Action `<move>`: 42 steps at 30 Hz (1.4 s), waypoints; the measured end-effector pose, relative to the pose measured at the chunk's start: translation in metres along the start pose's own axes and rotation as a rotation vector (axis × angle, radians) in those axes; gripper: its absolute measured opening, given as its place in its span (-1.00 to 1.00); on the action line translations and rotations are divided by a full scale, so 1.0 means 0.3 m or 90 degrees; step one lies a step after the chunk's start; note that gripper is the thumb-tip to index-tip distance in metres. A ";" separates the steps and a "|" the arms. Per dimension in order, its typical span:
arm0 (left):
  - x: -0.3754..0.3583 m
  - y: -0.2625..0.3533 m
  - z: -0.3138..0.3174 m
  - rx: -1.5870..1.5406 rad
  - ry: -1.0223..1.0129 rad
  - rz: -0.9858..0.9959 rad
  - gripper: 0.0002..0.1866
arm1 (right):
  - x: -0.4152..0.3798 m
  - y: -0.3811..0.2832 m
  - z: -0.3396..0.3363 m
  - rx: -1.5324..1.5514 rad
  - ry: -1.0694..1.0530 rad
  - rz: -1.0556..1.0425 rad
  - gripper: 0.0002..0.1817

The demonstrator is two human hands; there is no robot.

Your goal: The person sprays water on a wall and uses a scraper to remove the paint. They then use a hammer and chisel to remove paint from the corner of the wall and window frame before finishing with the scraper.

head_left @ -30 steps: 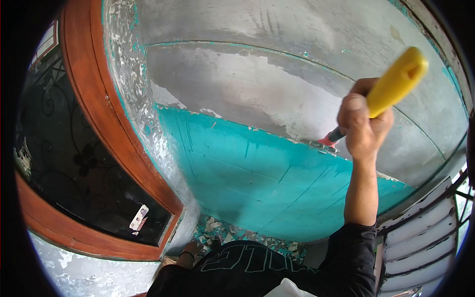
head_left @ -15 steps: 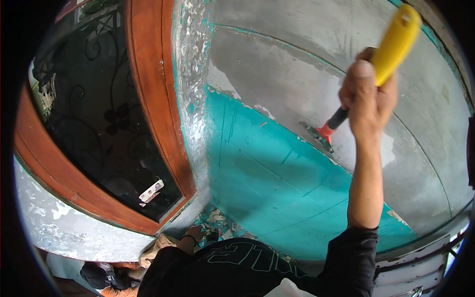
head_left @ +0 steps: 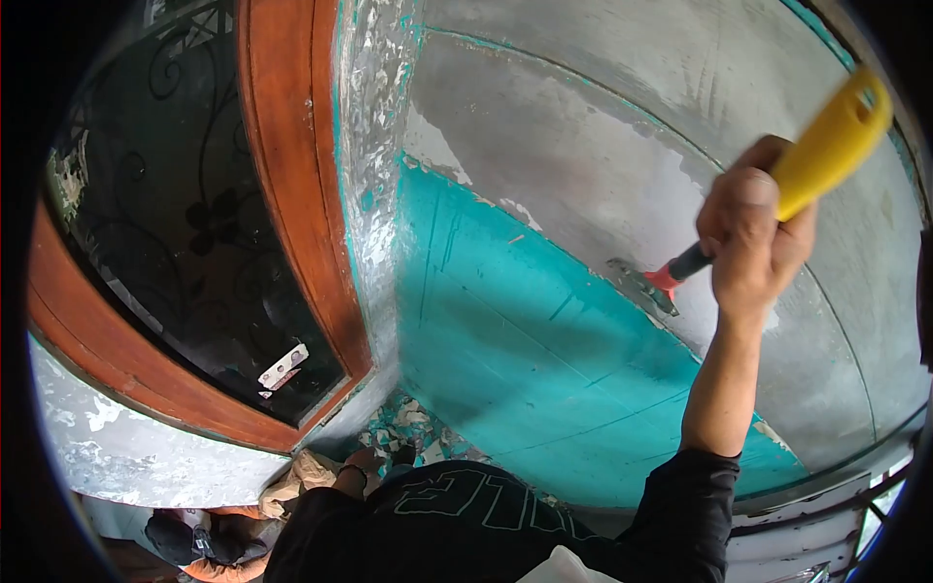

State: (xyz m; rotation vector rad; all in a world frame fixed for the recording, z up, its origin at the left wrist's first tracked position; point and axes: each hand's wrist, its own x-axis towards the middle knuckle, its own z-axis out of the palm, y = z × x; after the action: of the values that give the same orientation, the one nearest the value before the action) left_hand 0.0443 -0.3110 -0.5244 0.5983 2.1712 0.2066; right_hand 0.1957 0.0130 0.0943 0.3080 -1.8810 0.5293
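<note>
My right hand is wrapped round the handle of a paint scraper. The handle is yellow, with a dark and red neck leading to a flat blade. That blade meets the wall at the upper border of the turquoise paint, where bare grey surface begins. My left hand hangs low beside my body, above the paint flakes; its fingers are too small and dark to read.
A brown wooden window frame with dark glass stands on the left. Turquoise and pale paint flakes lie in the corner below. At the lower left another person in a dark cap and orange sleeves is close by.
My right hand and the scraper handle have moved right and down in view, the handle tilting lower. The blade still rests near the paint border. My left hand has shifted slightly left.
</note>
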 end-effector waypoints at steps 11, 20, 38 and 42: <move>0.233 -0.066 0.110 0.128 -0.006 0.177 -0.39 | -0.084 -0.010 0.007 -0.157 -0.028 -0.033 -0.60; 0.079 0.041 -0.010 0.051 -0.029 0.019 -0.45 | -0.088 -0.002 0.023 -0.128 -0.024 -0.038 -0.69; -0.001 0.097 -0.042 -0.006 0.061 0.070 -0.40 | 0.057 0.208 0.359 0.012 0.095 0.043 -0.66; 0.062 -0.040 0.045 -0.029 0.024 0.035 -0.37 | 0.150 0.197 0.450 0.118 0.138 0.007 -0.67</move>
State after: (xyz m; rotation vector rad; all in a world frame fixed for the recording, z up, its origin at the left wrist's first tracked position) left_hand 0.0409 -0.3131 -0.5500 0.6334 2.1820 0.2988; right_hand 0.0427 -0.0013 0.0837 0.3481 -1.6282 0.7175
